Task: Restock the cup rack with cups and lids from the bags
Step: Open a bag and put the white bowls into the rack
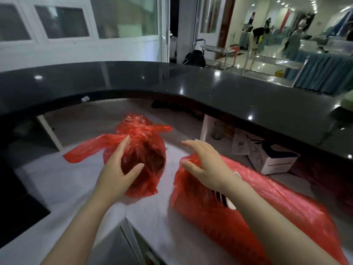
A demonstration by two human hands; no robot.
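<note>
Two red plastic bags lie on the white lower counter (pixel 57 180). The round tied bag (pixel 147 150) sits in the middle with dark contents showing through; my left hand (pixel 118 169) cups its near left side, fingers spread. The long bag (pixel 257 203) stretches from the centre to the lower right, with white and dark items faintly visible inside. My right hand (pixel 206 165) rests on its upper end, fingers apart, thumb pressing the plastic. No cup rack is in view.
A curved black raised countertop (pixel 210 87) overhangs the far side of the work surface. Under it at the right stand a white box with blue print (pixel 271 157) and papers. Steel trolleys (pixel 267 62) and people stand in the hall beyond.
</note>
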